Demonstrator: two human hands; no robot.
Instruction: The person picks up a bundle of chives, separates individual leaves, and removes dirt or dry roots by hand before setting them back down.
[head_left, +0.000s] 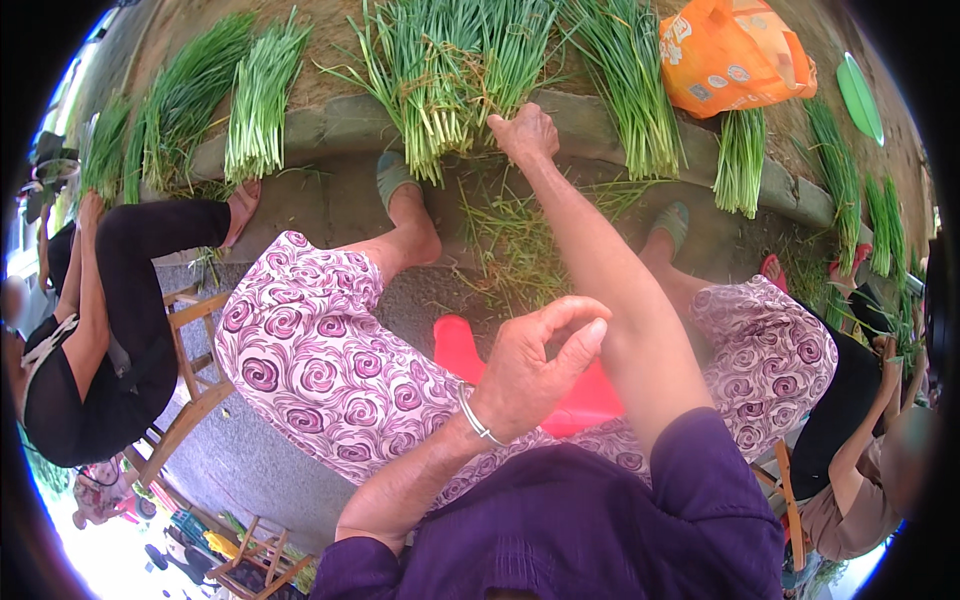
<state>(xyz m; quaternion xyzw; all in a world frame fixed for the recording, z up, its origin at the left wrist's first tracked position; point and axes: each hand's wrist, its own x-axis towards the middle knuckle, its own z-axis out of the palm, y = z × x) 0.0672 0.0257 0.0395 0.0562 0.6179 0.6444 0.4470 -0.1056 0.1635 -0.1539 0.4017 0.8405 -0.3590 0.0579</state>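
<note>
My right hand (526, 133) reaches forward over the kerb to the lower right edge of a large pile of garlic chives (442, 67). Its fingers are curled, and whether they pinch any stalks is hidden. Pale cut ends of the pile point towards me, with dry brown leaves tangled among them. My left hand (541, 360), with a bangle at the wrist, hovers above my lap beside my right forearm. Its thumb and forefinger curve towards each other, with a gap and nothing visible between them. Loose trimmed leaves (517, 247) litter the ground between my feet.
More chive bundles (259, 105) lie along the stone kerb (337, 124). An orange bag (731, 64) rests on one bundle at right. A red plastic stool (585, 401) shows between my knees. People sit close on both sides, one beside a wooden chair (191, 375).
</note>
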